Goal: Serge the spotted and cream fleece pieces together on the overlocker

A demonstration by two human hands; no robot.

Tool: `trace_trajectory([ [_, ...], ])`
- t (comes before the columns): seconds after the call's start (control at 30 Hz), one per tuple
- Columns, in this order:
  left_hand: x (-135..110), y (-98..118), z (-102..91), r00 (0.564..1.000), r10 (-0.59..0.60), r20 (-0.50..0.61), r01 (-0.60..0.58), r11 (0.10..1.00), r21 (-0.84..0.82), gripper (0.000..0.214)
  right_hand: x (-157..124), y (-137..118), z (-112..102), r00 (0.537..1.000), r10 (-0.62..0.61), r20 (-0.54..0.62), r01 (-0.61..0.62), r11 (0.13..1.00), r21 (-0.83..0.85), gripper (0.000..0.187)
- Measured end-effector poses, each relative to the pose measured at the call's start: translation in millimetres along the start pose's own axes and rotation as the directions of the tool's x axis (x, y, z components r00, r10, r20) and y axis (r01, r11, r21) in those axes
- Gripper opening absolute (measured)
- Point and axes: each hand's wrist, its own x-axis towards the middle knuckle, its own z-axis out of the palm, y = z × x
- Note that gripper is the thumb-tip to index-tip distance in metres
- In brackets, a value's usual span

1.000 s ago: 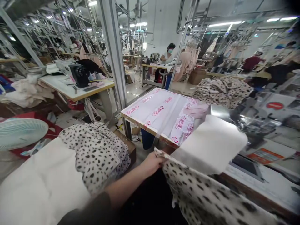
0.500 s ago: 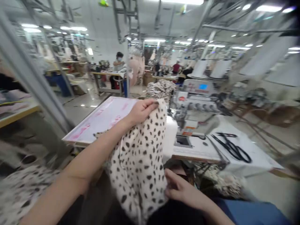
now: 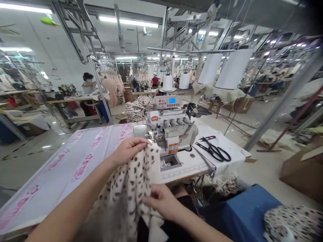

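Both of my hands grip a cream garment piece of plush fabric with dark spots (image 3: 128, 191), which hangs in loose folds below them. My left hand (image 3: 128, 151) holds its upper edge, just in front of the needle area of a white overlock sewing machine (image 3: 169, 129). My right hand (image 3: 161, 201) pinches the cloth lower down, near the table's front edge. The fabric's lower end is hidden below the frame.
Black-handled scissors (image 3: 214, 151) lie right of the machine on a white-covered table (image 3: 222, 141). A pink-printed plastic sheet (image 3: 70, 168) covers the extension table on the left. Spotted fabric piles sit behind the machine (image 3: 137, 111) and at lower right (image 3: 290, 223). A co-worker (image 3: 88, 95) sits far back.
My view has swung right, from the stacked fabric to the sewing machine. My hands have brought the spotted fabric up in front of the machine, and my right hand now pinches it.
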Motion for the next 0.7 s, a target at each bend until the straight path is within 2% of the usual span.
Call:
trace_trajectory([
  [0.07,11.1,-2.0,4.2,0.997,-0.051,-0.052,0.057,0.992,0.115,0.027,-5.4,-1.9,-0.7,0.993,0.101,0.063,-0.108,0.986,0.125,0.041],
  [0.13,21.9,-8.6,10.8,0.99,-0.07,-0.124,0.105,0.948,0.301,0.024,-7.1,-3.3,-11.6,0.993,0.109,-0.035,-0.107,0.993,0.057,0.039],
  [0.2,28.9,-16.1,18.0,0.984,-0.056,-0.172,0.128,0.886,0.446,0.022,-3.8,-2.1,-27.9,0.976,-0.023,-0.216,-0.027,0.973,-0.229,0.032],
  [0.23,30.6,-19.2,21.4,0.982,-0.05,-0.184,0.134,0.865,0.483,0.022,-0.7,-0.1,-35.6,0.952,-0.127,-0.28,0.006,0.919,-0.395,0.03],
  [0.3,31.1,-22.9,26.8,0.981,-0.044,-0.187,0.135,0.85,0.509,0.02,6.2,6.5,-46.0,0.906,-0.293,-0.307,0.047,0.789,-0.613,0.026],
  [0.33,30.5,-23.7,28.7,0.982,-0.039,-0.184,0.131,0.844,0.52,0.021,9.2,10.4,-48.0,0.902,-0.321,-0.287,0.061,0.755,-0.652,0.025],
  [0.4,29.0,-24.3,30.5,0.983,-0.041,-0.18,0.134,0.829,0.543,0.022,13.1,17.8,-46.2,0.93,-0.29,-0.225,0.082,0.762,-0.643,0.025],
  [0.5,27.7,-25.6,29.4,0.984,-0.062,-0.167,0.148,0.807,0.572,0.027,12.4,24.3,-35.9,0.969,-0.173,-0.178,0.063,0.863,-0.502,0.03],
  [0.6,26.5,-27.6,26.0,0.989,-0.09,-0.118,0.142,0.803,0.579,0.029,7.2,26.4,-27.1,0.981,-0.109,-0.163,0.056,0.953,-0.298,0.03],
  [0.7,24.1,-27.2,23.9,0.989,-0.123,-0.078,0.146,0.829,0.54,0.03,3.2,27.7,-23.3,0.986,-0.105,-0.132,0.081,0.981,-0.176,0.031],
])
